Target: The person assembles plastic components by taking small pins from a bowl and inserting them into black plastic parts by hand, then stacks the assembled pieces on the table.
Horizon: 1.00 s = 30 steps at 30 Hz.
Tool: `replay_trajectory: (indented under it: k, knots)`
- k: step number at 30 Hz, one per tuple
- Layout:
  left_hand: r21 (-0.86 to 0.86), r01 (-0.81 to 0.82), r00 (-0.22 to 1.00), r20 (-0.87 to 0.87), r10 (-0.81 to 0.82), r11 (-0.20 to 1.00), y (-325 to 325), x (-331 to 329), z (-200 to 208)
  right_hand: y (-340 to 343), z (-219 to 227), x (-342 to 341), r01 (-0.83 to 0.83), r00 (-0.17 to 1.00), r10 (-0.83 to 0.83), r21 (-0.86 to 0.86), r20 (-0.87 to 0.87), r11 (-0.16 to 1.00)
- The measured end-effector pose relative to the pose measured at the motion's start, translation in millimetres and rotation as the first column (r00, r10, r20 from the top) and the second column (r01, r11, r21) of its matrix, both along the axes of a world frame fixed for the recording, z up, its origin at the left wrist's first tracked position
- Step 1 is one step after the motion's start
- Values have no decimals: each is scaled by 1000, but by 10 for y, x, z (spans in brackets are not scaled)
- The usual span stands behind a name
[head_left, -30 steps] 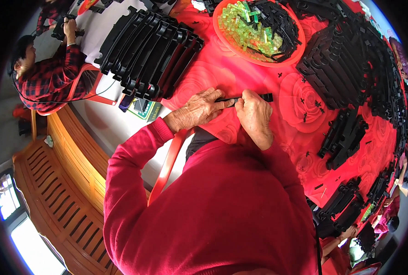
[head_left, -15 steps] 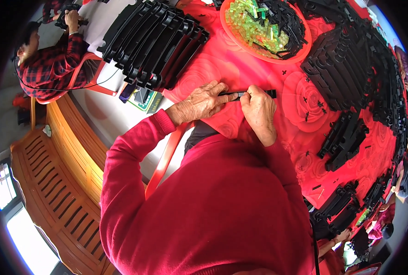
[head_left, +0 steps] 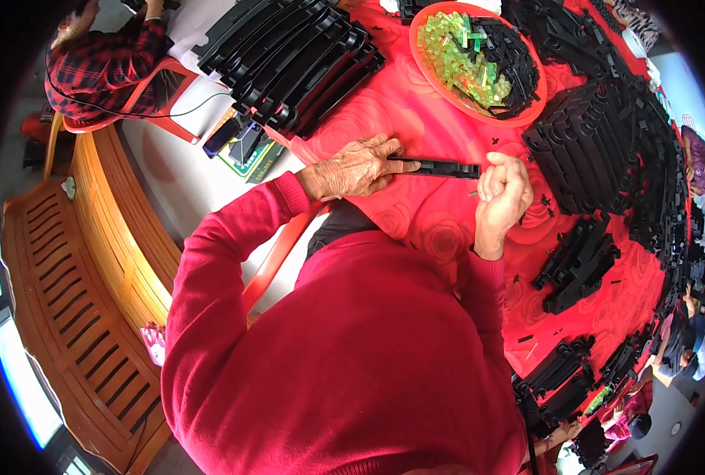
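Observation:
My left hand presses down on a long, narrow black plastic bar lying on the red rose-patterned tablecloth. Its fingers and thumb close over the bar's left end. Just past the other end is my right hand, raised off the bar with its fingers curled in. Whether something small sits inside those fingers is hidden. Beyond the bar stands a red-rimmed basin. Small clear yellow-green pieces fill one side of it, and small black pieces the other.
A tall row of black plastic parts stands at the far left, another stack at right. Loose black strips lie nearer. A green box, a wooden bench and a seated person in checks are on the left.
My right hand has let go of the bar and moved right, away from its end. My left hand stays on the bar. The whole view has shifted slightly.

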<state>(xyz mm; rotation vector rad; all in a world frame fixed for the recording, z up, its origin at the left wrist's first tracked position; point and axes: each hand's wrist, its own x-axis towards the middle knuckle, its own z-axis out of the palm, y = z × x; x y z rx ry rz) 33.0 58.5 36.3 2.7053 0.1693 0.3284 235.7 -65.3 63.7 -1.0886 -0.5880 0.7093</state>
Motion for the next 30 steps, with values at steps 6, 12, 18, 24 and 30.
replay_trajectory:
  k: [6,12,18,24,30]
  knots:
    - [2,-22,998,-67,22,1000,-16,80,62,221,-7,-149,-41,984,100,361,-145,931]
    - [-3,-37,993,-109,36,999,-28,118,42,369,-259,-219,3,982,50,280,-181,960]
    - [-46,-46,994,-101,41,998,-18,117,35,407,-304,-222,17,967,44,236,-252,972]
    - [-67,-50,994,-100,43,997,-21,136,18,439,-310,-226,47,967,-2,171,-253,984]
    - [-100,-36,996,-86,28,994,-7,147,35,502,-317,-227,71,968,-49,83,-246,994]
